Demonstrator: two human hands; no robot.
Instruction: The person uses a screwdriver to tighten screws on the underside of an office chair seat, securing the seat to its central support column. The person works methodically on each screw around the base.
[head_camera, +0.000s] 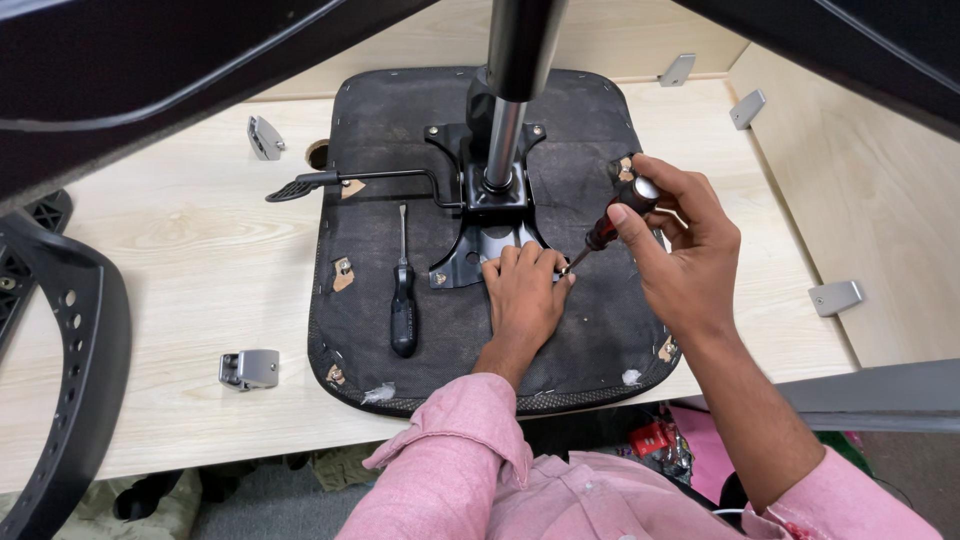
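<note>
While the right hand (672, 232) closes around the dark handle of a screwdriver (612, 222), the tool slants down to the left, with its tip meeting the lower right arm of the black metal mounting plate (478, 245). The left hand (522, 290) lies flat on the seat base (560, 330), fingers spread and pressed against that same arm of the plate, right beside the tip; it holds nothing that can be made out. The plate sits at the middle of the upturned black seat base, and a chrome gas cylinder (505, 120) rises from it toward the camera. A thin black lever (350, 180) runs from the plate out past the left edge of the seat. A second screwdriver (403, 300) with a black handle lies loose on the seat, left of the plate and well apart from both hands.

The seat base rests on a pale wooden worktop (180, 260), its near edge overhanging the front edge. Small grey metal brackets (248, 368) lie on the worktop near its front left, back left and right side. A black plastic chair part (60, 340) curves past the left edge. Pink sleeves (450, 450) cover both forearms.
</note>
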